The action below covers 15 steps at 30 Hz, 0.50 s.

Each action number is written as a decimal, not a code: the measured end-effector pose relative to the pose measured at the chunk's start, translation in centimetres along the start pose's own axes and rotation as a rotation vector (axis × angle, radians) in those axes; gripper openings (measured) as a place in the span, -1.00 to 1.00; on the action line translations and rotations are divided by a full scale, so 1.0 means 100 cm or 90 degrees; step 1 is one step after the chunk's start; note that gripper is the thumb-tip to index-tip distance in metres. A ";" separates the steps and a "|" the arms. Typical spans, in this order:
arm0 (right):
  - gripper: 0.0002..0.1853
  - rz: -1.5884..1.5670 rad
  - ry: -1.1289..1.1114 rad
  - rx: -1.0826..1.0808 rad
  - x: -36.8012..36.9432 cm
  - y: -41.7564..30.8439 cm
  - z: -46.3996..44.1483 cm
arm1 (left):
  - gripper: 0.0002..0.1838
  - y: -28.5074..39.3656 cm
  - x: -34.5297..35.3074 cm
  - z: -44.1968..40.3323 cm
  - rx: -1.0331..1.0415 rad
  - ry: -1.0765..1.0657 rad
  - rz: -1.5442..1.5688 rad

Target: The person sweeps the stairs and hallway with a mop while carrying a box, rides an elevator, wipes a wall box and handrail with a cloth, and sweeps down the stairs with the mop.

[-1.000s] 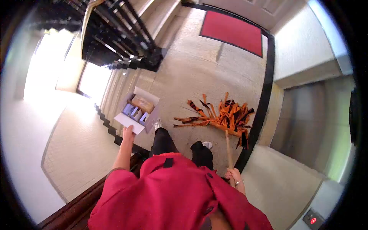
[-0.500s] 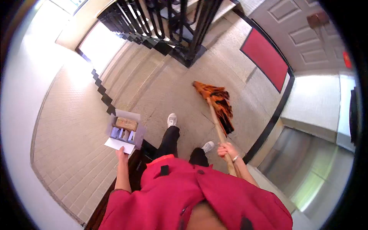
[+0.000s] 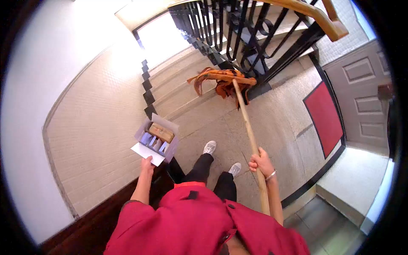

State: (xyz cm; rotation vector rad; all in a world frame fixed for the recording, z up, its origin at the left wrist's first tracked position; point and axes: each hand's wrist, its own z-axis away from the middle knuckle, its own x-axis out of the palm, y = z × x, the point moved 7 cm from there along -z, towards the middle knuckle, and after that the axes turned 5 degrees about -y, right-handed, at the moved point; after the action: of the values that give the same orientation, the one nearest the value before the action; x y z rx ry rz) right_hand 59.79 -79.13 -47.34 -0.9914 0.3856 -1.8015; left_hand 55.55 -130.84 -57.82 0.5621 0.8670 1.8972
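Observation:
In my right hand (image 3: 262,163) is the wooden handle of a mop (image 3: 250,127), with my fingers wrapped round it. Orange and black cloth strips (image 3: 225,80) hang from the mop's head, which is in front of the railing at the top of the stairs. My left hand (image 3: 147,163) grips the front flap of an open cardboard box (image 3: 170,148). Inside the box lie a brown wrapped block (image 3: 161,132) and several pale bluish-white pieces (image 3: 154,142) that I cannot make out.
Stairs (image 3: 178,87) go down ahead, beside a black metal railing (image 3: 255,38) with a wooden handrail (image 3: 306,9). To the right are a red mat (image 3: 324,120) and a panelled door (image 3: 359,89). A tiled wall (image 3: 93,127) runs along the left.
The mop head has swung up and left, from the landing floor to the railing by the stairs. My view has turned toward the right. Both hands keep their hold.

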 end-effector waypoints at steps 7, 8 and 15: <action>-0.75 0.116 0.088 0.175 -0.024 0.089 0.026 | -0.61 -0.003 0.019 0.025 -0.008 -0.004 0.047; -0.74 0.151 0.093 0.210 -0.029 0.103 0.028 | -0.60 -0.004 0.017 0.028 -0.019 -0.003 0.052; -0.66 0.369 0.092 0.333 -0.107 0.177 -0.017 | -0.58 -0.015 -0.011 0.046 -0.070 0.051 0.074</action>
State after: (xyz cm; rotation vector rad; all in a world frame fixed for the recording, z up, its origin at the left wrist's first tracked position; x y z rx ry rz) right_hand 71.08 -77.95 -64.65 -0.3321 0.2356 -1.3369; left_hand 60.05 -129.80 -56.01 0.4820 0.7897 2.0715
